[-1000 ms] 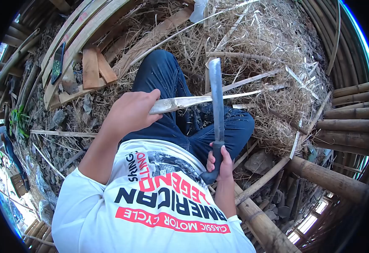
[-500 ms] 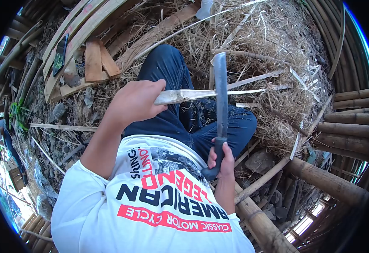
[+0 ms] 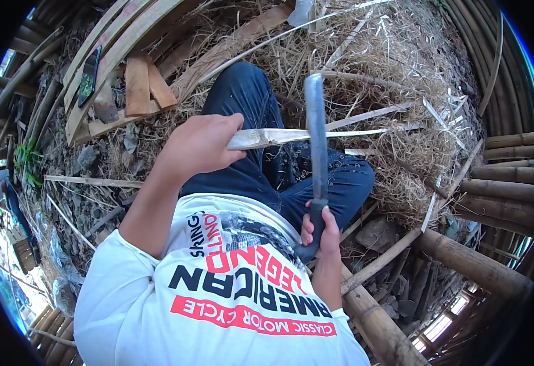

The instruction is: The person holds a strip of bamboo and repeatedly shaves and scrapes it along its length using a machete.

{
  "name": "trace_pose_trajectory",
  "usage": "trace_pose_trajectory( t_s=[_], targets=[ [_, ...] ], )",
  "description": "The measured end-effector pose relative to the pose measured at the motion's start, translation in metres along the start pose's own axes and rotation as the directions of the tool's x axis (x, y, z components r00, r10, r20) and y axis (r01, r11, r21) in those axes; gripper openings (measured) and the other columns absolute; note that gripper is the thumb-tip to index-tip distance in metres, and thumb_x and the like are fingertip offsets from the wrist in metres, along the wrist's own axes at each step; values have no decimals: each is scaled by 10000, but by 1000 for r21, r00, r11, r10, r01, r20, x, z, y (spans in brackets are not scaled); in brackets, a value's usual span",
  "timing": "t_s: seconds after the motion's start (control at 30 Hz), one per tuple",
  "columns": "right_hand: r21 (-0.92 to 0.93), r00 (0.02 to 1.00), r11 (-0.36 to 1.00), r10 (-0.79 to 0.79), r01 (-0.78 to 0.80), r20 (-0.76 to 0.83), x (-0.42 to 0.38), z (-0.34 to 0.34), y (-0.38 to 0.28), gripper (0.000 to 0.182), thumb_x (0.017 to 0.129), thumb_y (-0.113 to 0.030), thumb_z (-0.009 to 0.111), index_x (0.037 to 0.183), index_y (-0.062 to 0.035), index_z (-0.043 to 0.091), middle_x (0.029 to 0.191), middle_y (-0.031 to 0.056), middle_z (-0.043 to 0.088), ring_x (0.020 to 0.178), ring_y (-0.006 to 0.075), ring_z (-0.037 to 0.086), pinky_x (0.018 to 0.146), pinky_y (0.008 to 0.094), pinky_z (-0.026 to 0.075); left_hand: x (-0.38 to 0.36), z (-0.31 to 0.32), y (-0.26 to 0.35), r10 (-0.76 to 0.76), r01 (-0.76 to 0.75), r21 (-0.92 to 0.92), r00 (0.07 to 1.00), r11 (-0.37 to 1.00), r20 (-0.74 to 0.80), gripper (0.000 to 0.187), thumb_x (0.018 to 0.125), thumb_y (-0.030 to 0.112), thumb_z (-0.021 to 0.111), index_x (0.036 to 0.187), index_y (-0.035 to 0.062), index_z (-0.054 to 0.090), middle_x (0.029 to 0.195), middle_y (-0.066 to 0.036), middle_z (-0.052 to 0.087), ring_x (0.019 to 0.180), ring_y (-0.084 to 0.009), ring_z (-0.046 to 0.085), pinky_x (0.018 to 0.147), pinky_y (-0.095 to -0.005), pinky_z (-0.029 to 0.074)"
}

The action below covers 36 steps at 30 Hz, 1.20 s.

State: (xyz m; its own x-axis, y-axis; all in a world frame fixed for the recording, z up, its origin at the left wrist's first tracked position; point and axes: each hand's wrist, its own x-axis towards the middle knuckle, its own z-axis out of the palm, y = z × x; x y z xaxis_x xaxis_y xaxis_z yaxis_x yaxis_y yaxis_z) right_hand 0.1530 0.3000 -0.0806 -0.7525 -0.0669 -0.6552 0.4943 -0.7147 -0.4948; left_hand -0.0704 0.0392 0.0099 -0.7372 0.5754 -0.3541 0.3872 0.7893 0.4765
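My left hand (image 3: 209, 146) is closed around the thick end of a split bamboo strip (image 3: 270, 138), which points right over my legs and tapers to a thin end. My right hand (image 3: 326, 235) is wrapped round the black handle of a long knife (image 3: 318, 140). The blade stands nearly straight up in the view and crosses the bamboo strip near its middle. Small shavings dot my dark jeans (image 3: 334, 183) below the strip.
Curly shavings (image 3: 401, 140) heap up at the right, with pale strips among them. A phone (image 3: 89, 76) rests on curved boards at the upper left, beside wooden blocks (image 3: 137, 86). Thick bamboo poles (image 3: 474, 262) lie at the lower right. A clear plastic piece (image 3: 300, 12) is at the top.
The knife blade has shifted slightly left along the bamboo strip and leans a little more to the left. My left hand still grips the strip.
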Motion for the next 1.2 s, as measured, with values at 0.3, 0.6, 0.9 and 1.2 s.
trace_pose_trajectory(
  t_s=[0.3, 0.6, 0.9, 1.2],
  targets=[
    [-58, 1000, 998, -14, 16, 28, -3, 7, -4, 449, 1049, -442, 410, 1237, -40, 481, 636, 34, 457, 435, 111, 455, 410, 273, 425, 1, -8, 2, -20, 20, -41, 1000, 999, 13, 362, 799, 310, 756, 976, 48, 580, 897, -167, 683, 905, -384, 661, 771, -481, 507],
    [-66, 999, 998, -18, 20, 33, 4, 5, -9, 458, 1044, -462, 411, 1236, -53, 485, 640, 28, 458, 435, 111, 451, 416, 273, 429, 9, -16, 6, -43, 44, -55, 999, 998, 16, 384, 756, 267, 798, 988, 44, 589, 872, -177, 671, 886, -370, 655, 753, -455, 483],
    [23, 993, 999, 40, -43, 111, 8, -3, -8, 478, 1040, -479, 410, 1254, -55, 466, 643, 34, 451, 429, 115, 452, 394, 274, 414, 12, -8, 3, -11, 10, -36, 1000, 999, -17, 349, 758, 245, 786, 966, 42, 593, 867, -178, 671, 872, -379, 651, 738, -450, 482],
    [368, 966, 911, 101, -185, 237, 12, -5, 2, 473, 1050, -466, 385, 1277, -56, 447, 656, 38, 465, 450, 124, 478, 433, 286, 444, 14, -7, 1, -13, 13, -34, 1000, 999, -4, 349, 762, 230, 787, 982, 43, 591, 873, -173, 673, 883, -378, 652, 742, -458, 482]
  ],
)
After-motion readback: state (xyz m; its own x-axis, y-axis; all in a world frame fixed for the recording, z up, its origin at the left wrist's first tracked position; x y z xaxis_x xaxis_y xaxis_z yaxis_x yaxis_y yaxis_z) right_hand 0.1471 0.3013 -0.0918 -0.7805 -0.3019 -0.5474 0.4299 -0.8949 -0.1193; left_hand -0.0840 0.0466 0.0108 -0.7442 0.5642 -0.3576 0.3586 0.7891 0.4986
